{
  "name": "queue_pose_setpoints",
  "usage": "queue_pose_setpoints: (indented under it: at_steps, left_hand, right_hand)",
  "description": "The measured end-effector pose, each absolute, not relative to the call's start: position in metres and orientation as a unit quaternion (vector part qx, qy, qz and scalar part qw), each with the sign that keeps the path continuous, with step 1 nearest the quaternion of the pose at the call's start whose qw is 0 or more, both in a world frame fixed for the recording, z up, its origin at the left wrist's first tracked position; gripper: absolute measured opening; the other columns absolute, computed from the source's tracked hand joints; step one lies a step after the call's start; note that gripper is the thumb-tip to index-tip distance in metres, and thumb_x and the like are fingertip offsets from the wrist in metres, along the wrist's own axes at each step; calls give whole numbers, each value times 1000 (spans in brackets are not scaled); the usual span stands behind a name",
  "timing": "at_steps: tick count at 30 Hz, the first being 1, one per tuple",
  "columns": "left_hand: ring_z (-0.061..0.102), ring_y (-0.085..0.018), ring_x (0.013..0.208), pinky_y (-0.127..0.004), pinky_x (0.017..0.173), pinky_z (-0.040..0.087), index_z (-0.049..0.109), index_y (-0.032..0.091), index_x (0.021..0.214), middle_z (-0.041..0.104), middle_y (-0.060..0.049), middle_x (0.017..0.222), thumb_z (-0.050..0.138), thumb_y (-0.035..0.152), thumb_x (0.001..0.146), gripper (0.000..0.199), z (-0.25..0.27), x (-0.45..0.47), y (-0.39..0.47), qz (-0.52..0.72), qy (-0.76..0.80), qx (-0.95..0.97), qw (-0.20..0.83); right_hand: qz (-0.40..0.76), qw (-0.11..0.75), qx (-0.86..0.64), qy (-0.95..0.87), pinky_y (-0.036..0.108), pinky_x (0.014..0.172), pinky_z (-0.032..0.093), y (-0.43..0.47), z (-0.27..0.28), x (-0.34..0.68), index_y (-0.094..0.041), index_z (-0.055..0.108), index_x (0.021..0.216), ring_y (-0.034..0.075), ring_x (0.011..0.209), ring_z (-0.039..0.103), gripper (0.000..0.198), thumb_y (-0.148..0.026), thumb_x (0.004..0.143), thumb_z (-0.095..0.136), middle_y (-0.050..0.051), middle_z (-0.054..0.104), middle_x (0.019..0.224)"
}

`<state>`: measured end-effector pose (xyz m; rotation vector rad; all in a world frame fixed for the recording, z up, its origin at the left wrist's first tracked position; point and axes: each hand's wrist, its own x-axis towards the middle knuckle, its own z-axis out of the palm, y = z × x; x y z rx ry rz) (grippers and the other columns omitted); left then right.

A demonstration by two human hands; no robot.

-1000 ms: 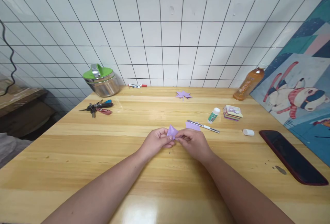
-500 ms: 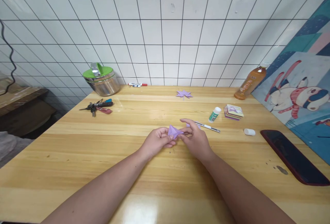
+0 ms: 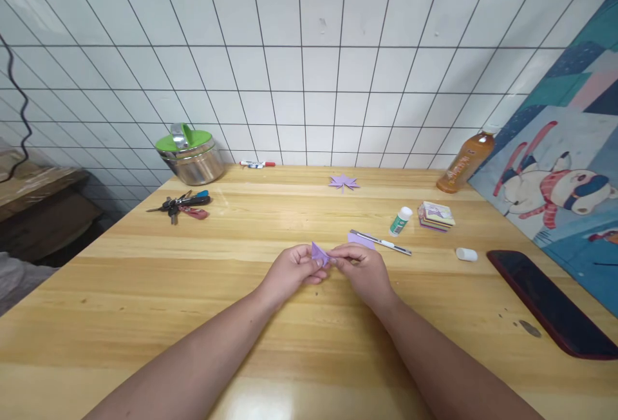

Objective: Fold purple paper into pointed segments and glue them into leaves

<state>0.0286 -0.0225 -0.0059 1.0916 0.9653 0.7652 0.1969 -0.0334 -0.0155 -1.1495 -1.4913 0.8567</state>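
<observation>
The left hand (image 3: 290, 270) and right hand (image 3: 363, 268) pinch the small folded purple paper (image 3: 319, 253) between their fingers just above the bench (image 3: 145, 291), mid-fold; pressing this crease probably needs a firm, careful squeeze.

We see both of our bare forearms reaching forward from the lower edge of the view, angled inward so that they meet near the middle. Our left hand (image 3: 291, 270) lies with its back turned up, fingers curled and thumb pressed toward the fingertips in a pinch. Our right hand (image 3: 365, 270) mirrors it, knuckles up, thumb and forefinger closed together. The fingertips of the two hands touch each other. Both wrists are straight and held low, sleeves absent.
</observation>
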Motion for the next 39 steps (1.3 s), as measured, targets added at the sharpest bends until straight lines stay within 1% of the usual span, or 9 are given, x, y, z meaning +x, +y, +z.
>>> queue_pose_setpoints:
  at_steps: [4,9,15,21,26,31,34,36,39]
  left_hand:
    - [64,-14,74,-24,68,48,62,14,92,68,-9,91,67,41,70,35,-8,29,-23,343,402,499,687]
    - [60,-12,66,-22,62,44,61,13,82,66,-3,71,76,34,61,33,-10,35,-24,369,395,512,668]
    - [60,-13,65,-23,62,45,60,13,81,65,-3,70,74,35,62,32,-10,37,-24,360,405,515,664]
    - [60,-13,65,-23,62,45,59,14,86,65,-3,70,73,31,62,32,-10,36,-24,372,411,512,656]
    - [61,-14,69,-24,66,45,60,14,88,66,-3,74,73,30,63,32,-9,36,-24,379,404,513,656]
    - [62,-14,69,-25,67,46,60,14,93,67,-4,76,74,32,62,39,-5,34,-24,369,396,487,686]
    - [63,-15,73,-26,69,47,59,15,100,68,-5,83,73,32,63,44,-6,32,-23,375,396,469,695]
    - [64,-17,77,-28,72,47,57,15,106,68,-6,87,73,31,63,49,-8,30,-22,374,397,458,702]
    - [64,-17,78,-29,74,47,54,14,110,67,-7,87,72,29,65,51,-9,29,-21,374,393,455,707]
  right_hand:
    - [318,498,-495,-637,28,68,52,-34,-17,195,-22,70,74,16,73,64,12,-16,71,60,4,69,77]
    - [269,444,-547,-657,25,57,48,-37,-14,194,-21,68,75,14,61,59,10,-18,70,61,2,66,73]
    - [226,410,-516,-717,26,58,45,-37,-11,195,-23,66,79,12,59,54,12,-15,72,59,1,63,79]
    - [224,398,-497,-738,25,62,47,-35,-14,197,-25,67,83,13,69,58,17,-14,74,59,2,64,90]
    - [205,408,-480,-749,26,69,48,-36,-13,198,-27,68,85,15,79,60,20,-13,76,56,2,64,91]
    - [204,401,-473,-757,28,74,49,-36,-12,199,-26,67,86,15,85,61,20,-13,77,55,2,64,98]
    - [207,401,-464,-762,28,75,50,-36,-12,200,-27,68,90,15,88,61,21,-16,79,55,3,64,103]
    - [205,406,-462,-761,28,76,50,-36,-12,200,-27,69,89,15,89,61,20,-17,79,55,3,65,102]
    - [217,406,-456,-762,28,75,49,-37,-10,200,-26,69,85,15,87,62,18,-16,78,55,2,67,96]
